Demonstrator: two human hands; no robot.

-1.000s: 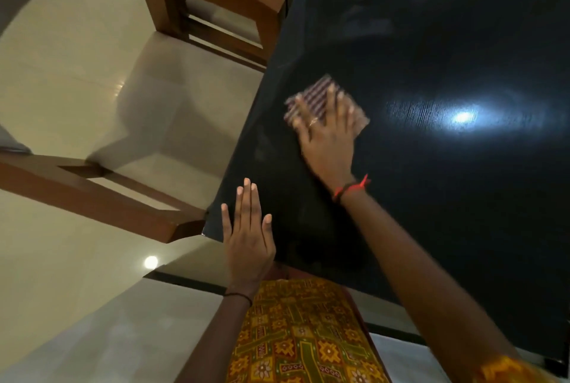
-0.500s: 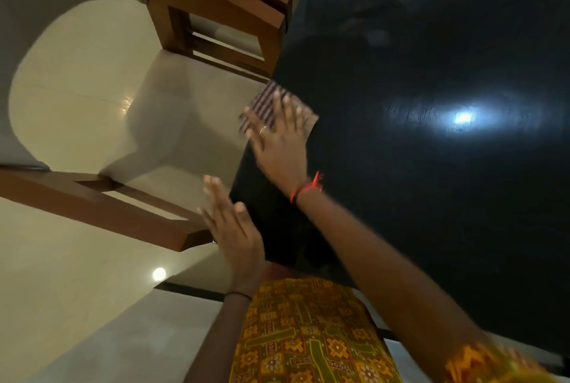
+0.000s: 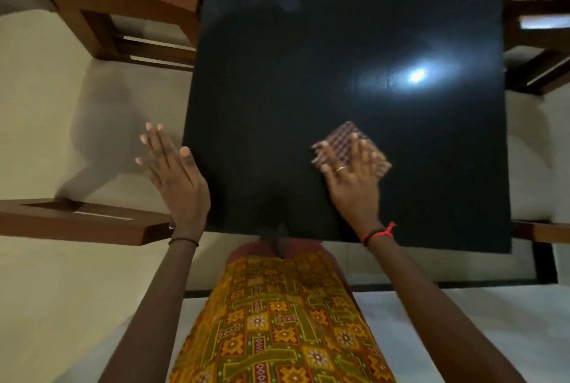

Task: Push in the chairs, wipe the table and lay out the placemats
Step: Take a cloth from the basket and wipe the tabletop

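While the right hand [image 3: 351, 185] lies flat with spread fingers on a folded checkered brown cloth [image 3: 350, 148], its grip is wide and only presses the cloth down on the glossy black square worktop [image 3: 308, 74]. The cloth sits in the near right part of the worktop, away from the edges. The left hand [image 3: 177, 177] is open too, fingers apart, holding nothing, at the near left corner of the worktop and partly over the pale floor [image 3: 46, 111]. A brown wooden chair [image 3: 108, 3] stands at the far left side, touching the worktop edge. Another wooden chair [image 3: 536, 36] is at the right side.
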